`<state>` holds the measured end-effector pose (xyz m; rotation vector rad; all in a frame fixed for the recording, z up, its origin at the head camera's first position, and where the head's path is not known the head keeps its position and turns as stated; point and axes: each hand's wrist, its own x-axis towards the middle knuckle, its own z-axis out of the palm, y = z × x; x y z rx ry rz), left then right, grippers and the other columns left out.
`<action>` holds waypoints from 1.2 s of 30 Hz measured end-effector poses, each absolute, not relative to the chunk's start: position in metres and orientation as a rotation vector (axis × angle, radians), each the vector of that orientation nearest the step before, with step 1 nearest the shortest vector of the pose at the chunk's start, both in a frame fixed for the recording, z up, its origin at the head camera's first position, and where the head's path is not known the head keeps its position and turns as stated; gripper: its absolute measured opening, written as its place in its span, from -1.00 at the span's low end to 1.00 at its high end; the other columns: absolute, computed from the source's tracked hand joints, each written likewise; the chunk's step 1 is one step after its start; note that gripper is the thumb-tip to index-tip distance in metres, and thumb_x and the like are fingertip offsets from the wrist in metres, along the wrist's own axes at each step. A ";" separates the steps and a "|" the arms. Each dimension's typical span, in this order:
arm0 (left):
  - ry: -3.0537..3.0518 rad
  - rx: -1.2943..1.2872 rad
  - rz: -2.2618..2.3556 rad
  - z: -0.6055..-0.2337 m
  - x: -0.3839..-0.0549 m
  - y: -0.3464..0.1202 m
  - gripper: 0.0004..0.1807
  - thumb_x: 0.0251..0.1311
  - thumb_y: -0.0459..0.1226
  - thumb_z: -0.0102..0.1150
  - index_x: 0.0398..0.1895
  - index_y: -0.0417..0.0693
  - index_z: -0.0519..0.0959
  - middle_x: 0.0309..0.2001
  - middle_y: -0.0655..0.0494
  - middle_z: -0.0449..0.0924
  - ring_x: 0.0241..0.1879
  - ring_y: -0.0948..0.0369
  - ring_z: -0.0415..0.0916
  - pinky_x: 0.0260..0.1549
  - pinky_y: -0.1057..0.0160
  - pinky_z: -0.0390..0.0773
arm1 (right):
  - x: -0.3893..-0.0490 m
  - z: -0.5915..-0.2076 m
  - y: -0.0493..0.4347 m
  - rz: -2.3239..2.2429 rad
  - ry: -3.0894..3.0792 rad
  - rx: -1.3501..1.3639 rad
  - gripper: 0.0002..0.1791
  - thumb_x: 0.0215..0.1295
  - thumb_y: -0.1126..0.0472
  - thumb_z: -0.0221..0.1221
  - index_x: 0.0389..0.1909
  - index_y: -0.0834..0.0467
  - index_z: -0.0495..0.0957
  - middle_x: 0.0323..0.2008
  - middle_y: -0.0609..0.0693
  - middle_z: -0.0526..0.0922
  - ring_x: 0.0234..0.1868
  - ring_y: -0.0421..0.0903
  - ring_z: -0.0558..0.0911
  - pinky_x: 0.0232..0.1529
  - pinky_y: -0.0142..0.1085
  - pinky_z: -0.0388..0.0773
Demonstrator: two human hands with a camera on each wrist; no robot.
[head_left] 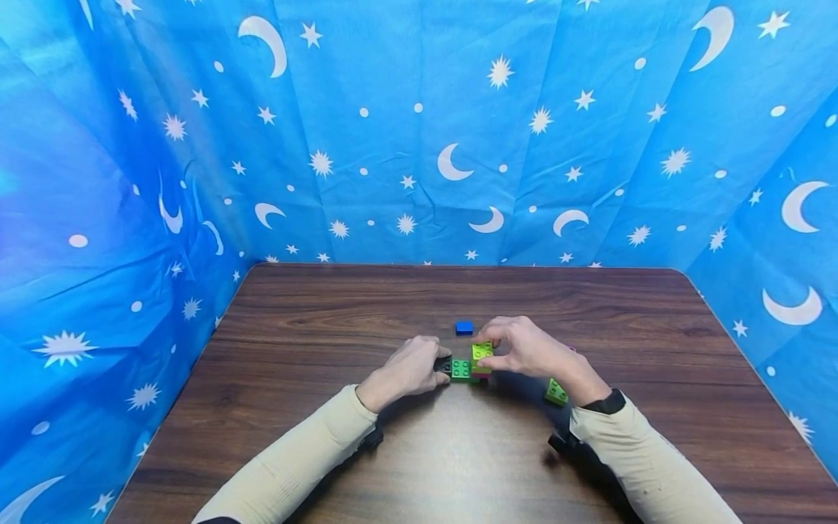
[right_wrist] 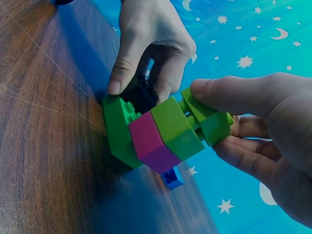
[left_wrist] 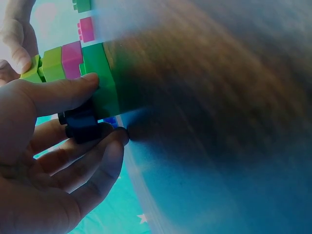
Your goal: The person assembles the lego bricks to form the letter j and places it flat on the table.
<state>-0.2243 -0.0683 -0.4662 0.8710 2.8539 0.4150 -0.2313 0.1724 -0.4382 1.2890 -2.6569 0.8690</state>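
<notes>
A stack of toy building bricks stands on the table: a long green brick (head_left: pixel 461 370) at the bottom, a black brick (left_wrist: pixel 82 122) on one end of it and a pink brick (right_wrist: pixel 153 144) on the other. On the pink one sits a lime brick (right_wrist: pixel 176 127). My left hand (head_left: pixel 407 366) grips the black end, thumb against the green brick. With thumb and fingers, my right hand (head_left: pixel 533 351) pinches another lime brick (right_wrist: pixel 217 126) over the first; it sits tilted, with a gap showing between the two.
A blue brick (head_left: pixel 464 328) lies just behind the stack. Close to my right wrist is a loose green brick (head_left: pixel 556 393), and a loose pink brick (left_wrist: pixel 87 29) shows beyond the stack. Blue cloth (head_left: pixel 419 131) with moons and stars surrounds the wooden table (head_left: pixel 314 306).
</notes>
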 end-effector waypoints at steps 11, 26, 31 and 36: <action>2.855 0.871 0.406 -0.467 -0.225 -0.068 -0.44 0.07 -0.07 0.41 0.15 -0.05 0.60 0.00 0.09 0.63 -0.22 0.25 0.53 -0.32 0.37 0.54 | -0.230 -0.437 0.171 0.905 -2.662 1.292 -0.73 0.14 0.14 0.39 -0.13 0.11 0.68 -0.20 -0.06 0.67 -0.23 -0.16 0.67 -0.24 -0.17 0.67; 2.863 0.876 0.418 -0.467 -0.225 -0.066 -0.45 0.06 -0.08 0.42 0.14 -0.07 0.61 -0.04 0.07 0.64 -0.32 0.27 0.50 -0.40 0.40 0.51 | -0.231 -0.438 0.169 0.852 -2.695 1.259 -0.76 0.13 0.12 0.39 -0.21 0.09 0.66 -0.22 -0.10 0.64 -0.28 -0.20 0.62 -0.28 -0.19 0.66; 2.870 0.862 0.405 -0.467 -0.225 -0.066 -0.45 0.05 -0.07 0.43 0.13 -0.05 0.61 -0.02 0.09 0.64 -0.17 0.21 0.58 -0.25 0.32 0.58 | -0.230 -0.438 0.167 0.822 -2.706 1.258 -0.72 0.08 0.12 0.42 -0.21 0.10 0.62 -0.25 -0.12 0.62 -0.29 -0.18 0.63 -0.29 -0.21 0.65; 2.869 0.869 0.413 -0.466 -0.225 -0.067 -0.45 0.05 -0.07 0.42 0.13 -0.05 0.62 -0.02 0.09 0.64 -0.13 0.19 0.58 -0.21 0.31 0.58 | -0.228 -0.438 0.165 0.791 -2.706 1.267 -0.68 0.04 0.11 0.45 -0.23 0.10 0.57 -0.25 -0.10 0.60 -0.31 -0.18 0.63 -0.33 -0.25 0.65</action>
